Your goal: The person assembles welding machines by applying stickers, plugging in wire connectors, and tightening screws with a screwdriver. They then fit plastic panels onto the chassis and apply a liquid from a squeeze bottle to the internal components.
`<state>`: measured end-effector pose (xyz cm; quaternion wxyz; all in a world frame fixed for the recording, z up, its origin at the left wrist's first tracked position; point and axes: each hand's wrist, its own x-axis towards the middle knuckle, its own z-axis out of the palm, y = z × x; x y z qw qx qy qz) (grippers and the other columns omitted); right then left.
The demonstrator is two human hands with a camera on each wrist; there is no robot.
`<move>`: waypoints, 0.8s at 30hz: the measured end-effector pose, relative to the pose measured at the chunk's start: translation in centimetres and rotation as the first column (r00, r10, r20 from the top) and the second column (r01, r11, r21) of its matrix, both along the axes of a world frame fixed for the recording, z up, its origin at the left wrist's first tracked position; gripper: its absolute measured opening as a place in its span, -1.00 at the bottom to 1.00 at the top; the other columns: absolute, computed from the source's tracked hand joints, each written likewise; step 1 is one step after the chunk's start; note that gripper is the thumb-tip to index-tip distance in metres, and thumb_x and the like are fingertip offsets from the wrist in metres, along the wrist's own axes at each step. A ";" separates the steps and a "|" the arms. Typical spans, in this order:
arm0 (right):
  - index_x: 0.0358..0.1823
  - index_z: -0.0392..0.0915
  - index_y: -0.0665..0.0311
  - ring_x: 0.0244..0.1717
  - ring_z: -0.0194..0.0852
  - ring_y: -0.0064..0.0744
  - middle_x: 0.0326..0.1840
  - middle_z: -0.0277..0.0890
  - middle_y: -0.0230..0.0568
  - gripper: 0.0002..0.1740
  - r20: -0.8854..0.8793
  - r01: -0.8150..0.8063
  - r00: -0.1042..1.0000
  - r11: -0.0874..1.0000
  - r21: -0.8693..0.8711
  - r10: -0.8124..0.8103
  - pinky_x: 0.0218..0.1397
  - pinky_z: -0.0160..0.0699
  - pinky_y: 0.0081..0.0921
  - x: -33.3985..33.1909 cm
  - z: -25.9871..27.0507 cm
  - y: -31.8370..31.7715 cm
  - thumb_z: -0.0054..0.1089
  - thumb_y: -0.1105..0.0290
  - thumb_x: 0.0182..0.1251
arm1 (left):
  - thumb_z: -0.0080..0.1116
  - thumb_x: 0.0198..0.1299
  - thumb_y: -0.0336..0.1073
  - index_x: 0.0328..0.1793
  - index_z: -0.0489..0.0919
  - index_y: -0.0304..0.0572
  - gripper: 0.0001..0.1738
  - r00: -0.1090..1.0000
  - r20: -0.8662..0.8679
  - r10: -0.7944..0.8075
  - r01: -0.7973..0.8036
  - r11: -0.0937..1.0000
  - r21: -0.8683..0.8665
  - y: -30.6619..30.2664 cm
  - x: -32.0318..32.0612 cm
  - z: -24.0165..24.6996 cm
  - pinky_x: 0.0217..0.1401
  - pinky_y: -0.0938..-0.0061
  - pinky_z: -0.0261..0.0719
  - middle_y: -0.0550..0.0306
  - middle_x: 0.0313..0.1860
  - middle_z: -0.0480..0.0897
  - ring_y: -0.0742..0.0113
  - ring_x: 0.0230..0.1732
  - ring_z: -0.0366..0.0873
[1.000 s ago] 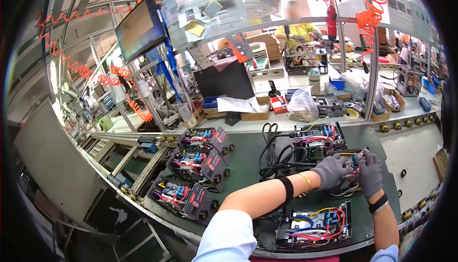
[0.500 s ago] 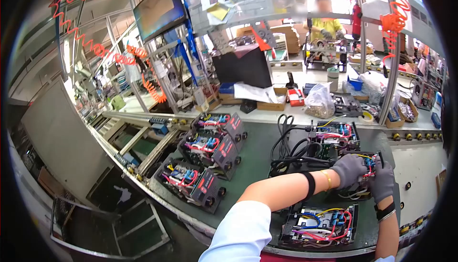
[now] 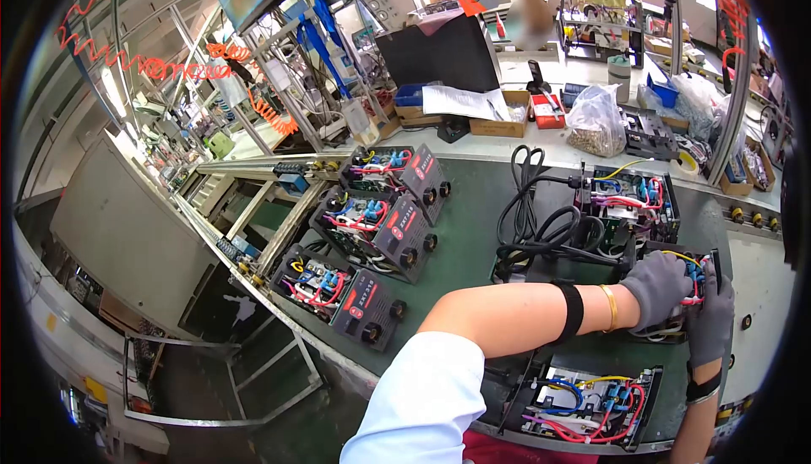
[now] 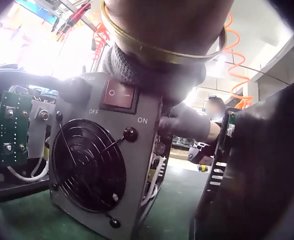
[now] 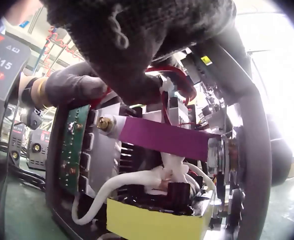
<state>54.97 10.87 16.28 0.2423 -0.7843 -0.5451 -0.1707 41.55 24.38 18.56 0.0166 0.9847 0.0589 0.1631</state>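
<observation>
Both grey-gloved hands work at an uncased welding machine [image 5: 159, 137] on the right of the bench. My left hand [image 3: 657, 291] reaches across its top with curled fingers. In the right wrist view the left fingertips pinch at a red wire [image 5: 108, 92]. My right hand [image 3: 711, 316] lies along the machine's front panel edge, its fingers reaching in over the red wires; I cannot tell whether they grip one. A purple strip [image 5: 162, 140] and yellow block [image 5: 154, 220] show inside. The left wrist view shows a rear panel with a fan [image 4: 89, 165] and power switch [image 4: 119, 95].
Another open machine [image 3: 587, 401] lies nearer me, and one [image 3: 629, 202] stands behind. Black power cables [image 3: 541, 227] coil beside them. Several machines with front panels [image 3: 363, 308] line the left. A bag of small parts [image 3: 596, 122] sits on the back ledge; a person in yellow is beyond.
The head view has tilted down and shifted, so the bench appears higher. Both hands stay at the same machine; the left has curled more closely over its wires.
</observation>
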 end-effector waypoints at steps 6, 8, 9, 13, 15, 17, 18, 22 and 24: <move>0.40 0.29 0.23 0.07 0.39 0.13 0.06 0.39 0.10 -0.22 -0.013 0.009 1.000 1.000 -0.010 -0.009 0.14 0.42 -0.15 0.5 -0.4 0.0 0.14 0.61 0.01 | 0.13 0.09 -0.23 -0.30 0.65 -0.10 -0.83 0.998 -0.066 -0.013 0.020 0.994 0.111 -0.4 0.2 0.2 -0.21 0.32 0.48 0.09 -0.32 0.64 0.17 -0.17 0.59; 0.41 0.28 0.21 0.07 0.39 0.14 0.07 0.38 0.10 -0.17 -0.020 -0.030 0.999 0.999 -0.015 0.030 0.14 0.42 -0.15 1.2 -0.8 0.0 0.15 0.62 -0.05 | 0.11 0.10 -0.25 -0.32 0.66 -0.11 -0.83 0.991 -0.135 -0.023 0.049 0.981 0.189 -0.6 0.2 0.4 -0.23 0.33 0.45 0.09 -0.33 0.65 0.18 -0.19 0.59; 0.41 0.27 0.20 0.07 0.39 0.15 0.08 0.38 0.10 -0.14 -0.024 -0.046 0.999 0.999 -0.020 0.046 0.14 0.43 -0.15 1.6 -1.1 -0.1 0.15 0.63 -0.09 | 0.09 0.12 -0.25 -0.32 0.67 -0.11 -0.82 0.995 -0.099 -0.023 0.045 0.974 0.223 -0.6 0.2 0.2 -0.26 0.33 0.42 0.10 -0.36 0.65 0.18 -0.23 0.59; 0.43 0.24 0.19 0.09 0.37 0.12 0.09 0.37 0.09 -0.10 -0.043 -0.079 0.996 0.997 -0.011 0.078 0.17 0.39 -0.15 2.0 -1.5 0.0 0.11 0.66 -0.13 | 0.08 0.14 -0.22 -0.30 0.67 -0.09 -0.80 1.000 -0.017 -0.015 0.017 0.988 0.153 -0.5 0.9 -0.9 -0.25 0.33 0.44 0.11 -0.35 0.65 0.19 -0.27 0.60; 0.44 0.24 0.20 0.08 0.38 0.09 0.08 0.39 0.08 -0.07 -0.021 -0.085 0.996 0.996 -0.004 0.085 0.16 0.40 -0.18 2.1 -1.6 0.0 0.10 0.69 -0.15 | 0.06 0.17 -0.22 -0.28 0.67 -0.07 -0.80 0.999 -0.049 0.004 0.001 0.995 0.099 -0.4 1.1 -0.8 -0.25 0.34 0.44 0.12 -0.34 0.65 0.20 -0.24 0.61; 0.45 0.23 0.20 0.08 0.39 0.09 0.07 0.40 0.08 -0.07 -0.001 -0.074 0.997 0.997 -0.005 0.074 0.16 0.41 -0.19 2.5 -2.0 0.0 0.11 0.69 -0.14 | 0.05 0.20 -0.21 -0.26 0.68 -0.05 -0.79 0.997 -0.072 0.019 -0.015 0.998 0.060 -0.4 1.2 -0.6 -0.24 0.35 0.44 0.13 -0.34 0.65 0.21 -0.23 0.61; 0.44 0.24 0.20 0.09 0.38 0.10 0.09 0.39 0.09 -0.09 -0.013 -0.068 0.998 0.998 -0.002 0.068 0.17 0.40 -0.18 2.4 -2.0 0.0 0.10 0.68 -0.13 | 0.04 0.21 -0.21 -0.25 0.68 -0.05 -0.79 0.996 -0.081 0.027 -0.023 0.999 0.048 -0.4 1.2 -0.6 -0.24 0.35 0.44 0.14 -0.34 0.65 0.22 -0.22 0.61; 0.43 0.26 0.17 0.10 0.37 0.16 0.12 0.38 0.14 -0.12 -0.060 -0.037 0.998 0.999 -0.002 0.037 0.18 0.38 -0.14 2.5 -2.2 -0.1 0.07 0.66 -0.10 | 0.01 0.26 -0.21 -0.22 0.67 -0.03 -0.78 0.997 -0.075 0.017 -0.016 1.000 0.022 -0.3 1.3 -0.7 -0.24 0.34 0.43 0.14 -0.34 0.63 0.21 -0.22 0.61; 0.43 0.26 0.16 0.09 0.38 0.18 0.12 0.38 0.16 -0.12 -0.059 -0.029 0.998 1.000 -0.005 0.029 0.18 0.39 -0.13 2.8 -2.4 -0.1 0.06 0.66 -0.10 | 0.01 0.26 -0.21 -0.21 0.67 -0.04 -0.78 0.998 -0.063 0.015 -0.014 1.000 0.011 -0.3 1.2 -0.6 -0.23 0.34 0.42 0.14 -0.34 0.63 0.20 -0.22 0.60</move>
